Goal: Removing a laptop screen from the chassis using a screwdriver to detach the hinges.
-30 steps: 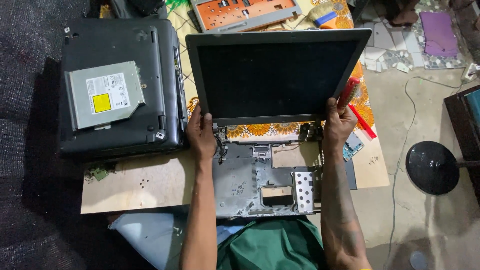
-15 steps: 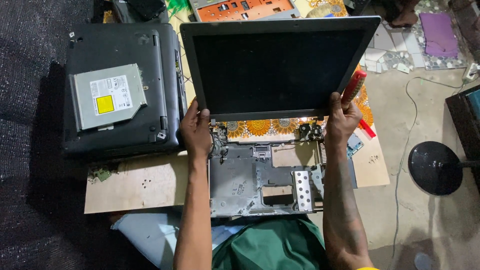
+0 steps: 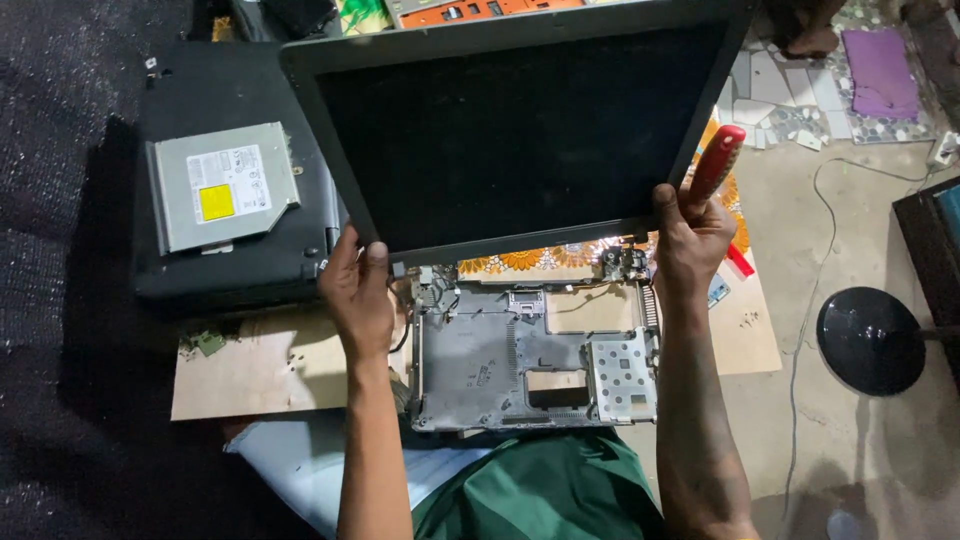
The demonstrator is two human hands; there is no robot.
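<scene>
Left hand: left hand (image 3: 360,295), fingers closed on the lower left corner of the black flat laptop screen panel (image 3: 520,120).
Right hand: right hand (image 3: 690,235) grips the lower right corner, also clasping a red-handled screwdriver (image 3: 716,165).
Panel: raised above the grey metal laptop base frame (image 3: 535,355).
Surface: pale wooden board (image 3: 260,370).
Room: dusty concrete floor (image 3: 860,450), round black stand base (image 3: 870,340).
</scene>
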